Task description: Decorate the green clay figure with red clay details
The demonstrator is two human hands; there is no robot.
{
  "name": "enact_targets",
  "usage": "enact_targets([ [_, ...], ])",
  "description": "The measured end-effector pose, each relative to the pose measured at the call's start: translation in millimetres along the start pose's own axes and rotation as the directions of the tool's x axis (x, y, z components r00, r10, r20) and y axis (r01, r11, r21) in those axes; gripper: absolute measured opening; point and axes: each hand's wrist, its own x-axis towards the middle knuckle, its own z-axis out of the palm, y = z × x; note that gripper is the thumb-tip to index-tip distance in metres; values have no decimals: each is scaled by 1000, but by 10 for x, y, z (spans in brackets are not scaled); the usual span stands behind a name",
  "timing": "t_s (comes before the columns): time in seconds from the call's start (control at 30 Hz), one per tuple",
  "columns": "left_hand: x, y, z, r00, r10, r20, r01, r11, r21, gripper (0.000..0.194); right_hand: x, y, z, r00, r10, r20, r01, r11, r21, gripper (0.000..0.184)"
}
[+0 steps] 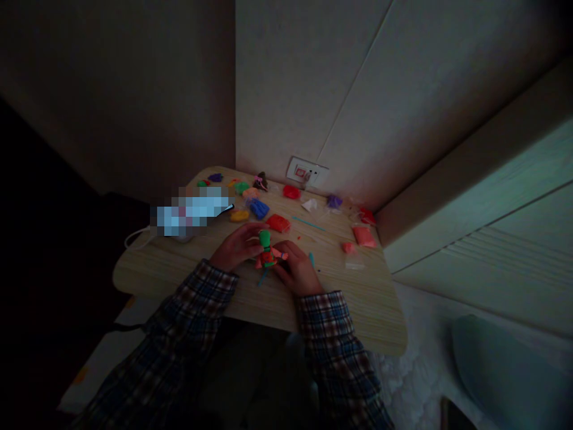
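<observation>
Between my two hands is a small clay figure (267,254) with a green top, a red and green body and pink limbs. My left hand (238,246) has its fingers closed on the figure's left and upper side. On the other side, my right hand (299,272) grips it near a pink limb. Both hands are just above the wooden table (358,304). A blue stick-like tool (263,276) lies below the figure, and another blue tool (311,259) is partly hidden behind my right hand.
Bags of red clay (278,223), blue clay (258,208), pink clay (364,236) and purple clay (334,201) lie around the table. A thin blue stick (308,223) rests mid-table. At left stands a blurred-out lit device (192,210) with a white cable. A wall socket (307,171) is behind.
</observation>
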Motion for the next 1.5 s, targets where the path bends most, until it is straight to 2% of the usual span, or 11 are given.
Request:
enact_targets([
  [0.13, 20, -30, -33, 991, 56, -121, -54, 998, 19, 46, 1, 12, -3, 998, 44, -34, -45, 999, -20, 23],
  [0.27, 46, -67, -94, 951, 121, -285, -110, 992, 55, 46, -5, 6, -11, 992, 94, -80, -97, 995, -39, 36],
  [0.43, 57, -29, -104, 924, 164, -346, -118, 981, 151, 48, -5, -6, -14, 988, 123, -98, -129, 990, -50, 42],
  [0.7, 28, -7, -25, 944, 195, -267, -72, 910, 409, 44, 1, -18, -22, 991, 119, -68, -124, 990, -62, 32],
  [0.87, 21, -34, 8, 960, 223, -172, -98, 838, 537, 47, 4, -30, -33, 992, 114, -52, -117, 991, -57, 30],
  [1.03, 9, -35, 21, 973, 217, -79, -127, 789, 601, 43, 8, -26, -36, 993, 106, -53, -108, 993, -51, 30],
  [1.37, -11, -33, 13, 964, 266, 7, -192, 677, 710, 44, 5, -12, -22, 994, 95, -60, -99, 994, -53, 28],
  [1.5, -17, 2, 30, 963, 266, 30, -205, 659, 724, 43, 3, -12, -21, 993, 99, -58, -102, 993, -58, 27],
])
